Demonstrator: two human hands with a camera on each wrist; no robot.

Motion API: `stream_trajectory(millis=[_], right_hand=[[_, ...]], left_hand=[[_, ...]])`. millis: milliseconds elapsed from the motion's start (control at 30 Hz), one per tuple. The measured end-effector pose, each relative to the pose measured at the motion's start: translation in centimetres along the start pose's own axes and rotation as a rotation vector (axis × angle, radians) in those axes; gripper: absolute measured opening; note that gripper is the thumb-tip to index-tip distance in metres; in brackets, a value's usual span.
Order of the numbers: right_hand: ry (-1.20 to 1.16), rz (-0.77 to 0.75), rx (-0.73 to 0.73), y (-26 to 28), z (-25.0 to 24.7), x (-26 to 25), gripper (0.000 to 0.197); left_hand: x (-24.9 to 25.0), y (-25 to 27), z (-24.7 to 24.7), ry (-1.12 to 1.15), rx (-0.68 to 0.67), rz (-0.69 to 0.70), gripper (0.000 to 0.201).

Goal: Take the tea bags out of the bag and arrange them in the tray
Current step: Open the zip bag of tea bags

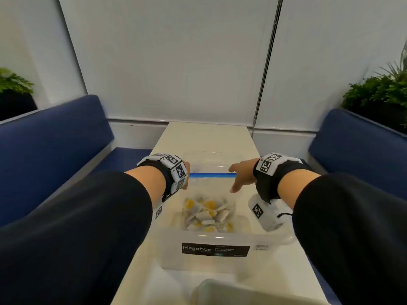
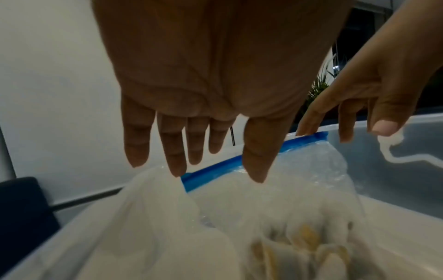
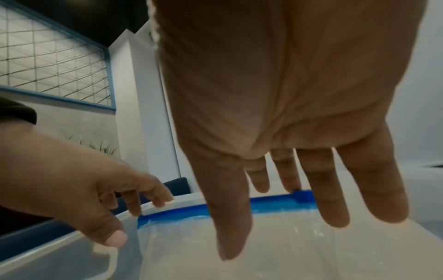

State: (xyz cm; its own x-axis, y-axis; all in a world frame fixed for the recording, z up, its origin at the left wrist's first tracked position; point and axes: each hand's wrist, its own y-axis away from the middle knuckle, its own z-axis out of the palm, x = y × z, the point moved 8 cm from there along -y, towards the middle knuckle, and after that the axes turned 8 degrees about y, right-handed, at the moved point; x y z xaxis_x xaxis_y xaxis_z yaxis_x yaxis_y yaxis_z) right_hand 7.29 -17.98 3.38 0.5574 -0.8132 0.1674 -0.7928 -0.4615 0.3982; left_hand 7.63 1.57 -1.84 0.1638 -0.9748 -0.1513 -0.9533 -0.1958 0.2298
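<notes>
**Inspector:** Start at the left. What has the left hand (image 2: pixel 215 75) got?

**Assistant:** Nothing. Its fingers hang straight and spread above the left end of the bag (image 2: pixel 299 170), fingertips near the blue zip strip (image 1: pixel 211 175). I cannot tell if they touch it. The right hand (image 1: pixel 241 176) is likewise loose, its grip empty, fingertips at the strip's right end.

**Inspector:** And the goods?

**Assistant:** The tea bags (image 1: pixel 209 213) sit heaped inside the clear bag, which lies in a clear box (image 1: pixel 215 249) labelled Megabox. A pale rim at the near edge may be the tray (image 1: pixel 220 287) — too blurred to be sure.

**Inspector:** Risks from here?

**Assistant:** The film is thin and slack. Pulling the strip unevenly could tip the bag and spill tea bags into the box. A lift by one corner could do the same.

**Inspector:** Surface and room?

**Assistant:** A narrow white bench (image 1: pixel 207 137), with a blue seat (image 1: pixel 55 137) either side. White wall panels (image 1: pixel 167 62) stand behind — plants (image 1: pixel 378 91) sit in both corners.
</notes>
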Motion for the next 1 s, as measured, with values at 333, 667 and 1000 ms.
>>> stream_trajectory(millis=[333, 667, 1000], right_hand=[[0.019, 0.029, -0.012, -3.0, 2.0, 0.7, 0.042], [-0.077, 0.021, 0.319, 3.5, -4.4, 2.9, 0.026], [-0.534, -0.189, 0.887, 21.0, -15.5, 0.6, 0.007]], left_hand=[[0.1, -4.6, 2.2, -0.167, -0.174, 0.047, 0.019], [0.7, 9.4, -9.9, 0.531, 0.213, 0.113, 0.014], [-5.7, 27.7, -20.5, 0.952, 0.844, 0.240, 0.002]])
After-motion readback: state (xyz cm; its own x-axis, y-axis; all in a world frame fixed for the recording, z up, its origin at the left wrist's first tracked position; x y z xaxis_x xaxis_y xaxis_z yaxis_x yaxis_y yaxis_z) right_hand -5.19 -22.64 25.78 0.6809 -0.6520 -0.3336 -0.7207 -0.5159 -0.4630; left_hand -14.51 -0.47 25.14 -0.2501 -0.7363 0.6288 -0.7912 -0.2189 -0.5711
